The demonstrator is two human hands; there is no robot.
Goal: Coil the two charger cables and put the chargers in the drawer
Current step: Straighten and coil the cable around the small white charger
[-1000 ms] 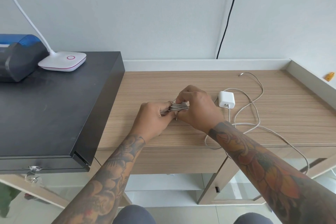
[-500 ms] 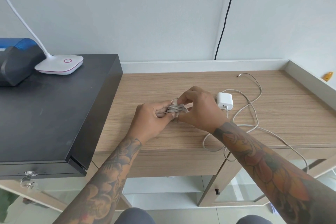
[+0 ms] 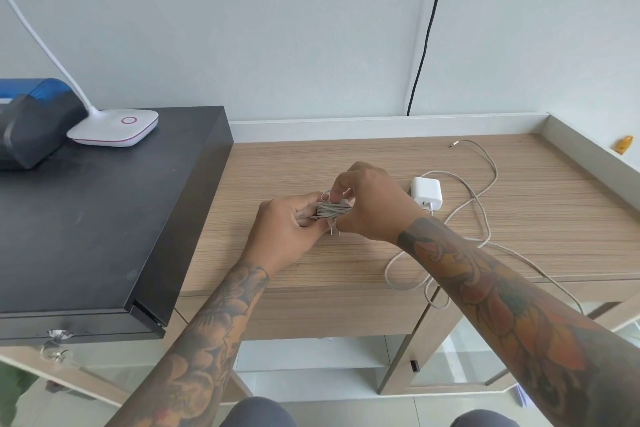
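Note:
Over the middle of the wooden desk (image 3: pixel 346 156), my left hand (image 3: pixel 287 229) and my right hand (image 3: pixel 370 204) both grip a small bundle of coiled grey cable (image 3: pixel 333 210). Two metal plug prongs stick out below the bundle, so the charger body is hidden between my hands. My right fingers pinch the cable's end at the top of the bundle. A second white charger (image 3: pixel 426 191) lies on the desk just right of my right hand. Its long pale cable (image 3: pixel 485 198) sprawls loose and droops over the front edge. The black drawer unit (image 3: pixel 104 211) sits at the left, closed.
A white lamp base (image 3: pixel 114 126) with a pink ring and a dark blue-topped device (image 3: pixel 31 121) stand on the drawer unit. A black wire (image 3: pixel 427 28) runs down the wall. A small orange object (image 3: pixel 625 143) lies on the raised right ledge.
My right fingers have shifted up along the bundle and now pinch the cable end at its top. The view has drifted slightly; both hands stay in the same spot.

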